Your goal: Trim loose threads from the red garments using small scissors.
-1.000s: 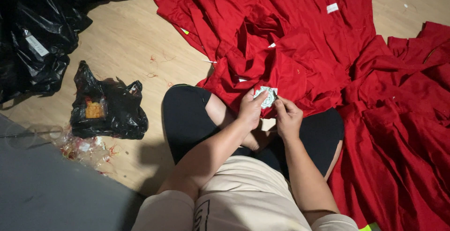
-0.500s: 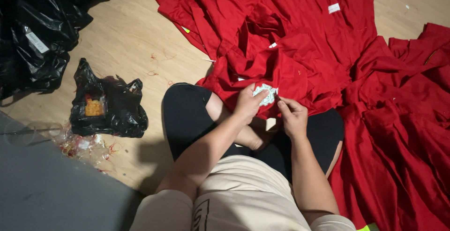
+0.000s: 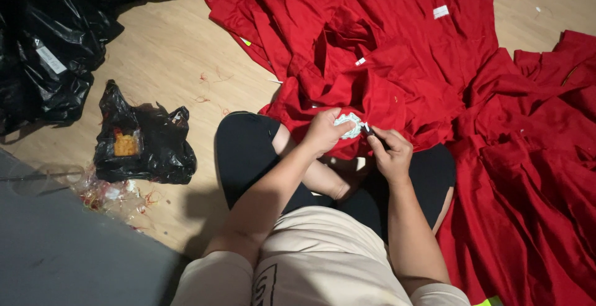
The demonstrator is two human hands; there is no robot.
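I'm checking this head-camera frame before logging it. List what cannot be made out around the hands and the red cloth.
- Head view: the small pale patch is half covered by the left hand; its kind is unclear.
- The dark tool in the right hand is too small; the fingers hide most of it.
- The red cloth runs off the top and right edges.
- The small black bag hides most of its orange contents.

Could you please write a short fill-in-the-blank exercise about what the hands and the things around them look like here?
1. The left hand pinches a small white patch against the ____ garment.
2. The small plastic bag on the wooden floor is ____.
3. The right hand holds a small dark tool beside the ____.

Missing words: red; black; patch
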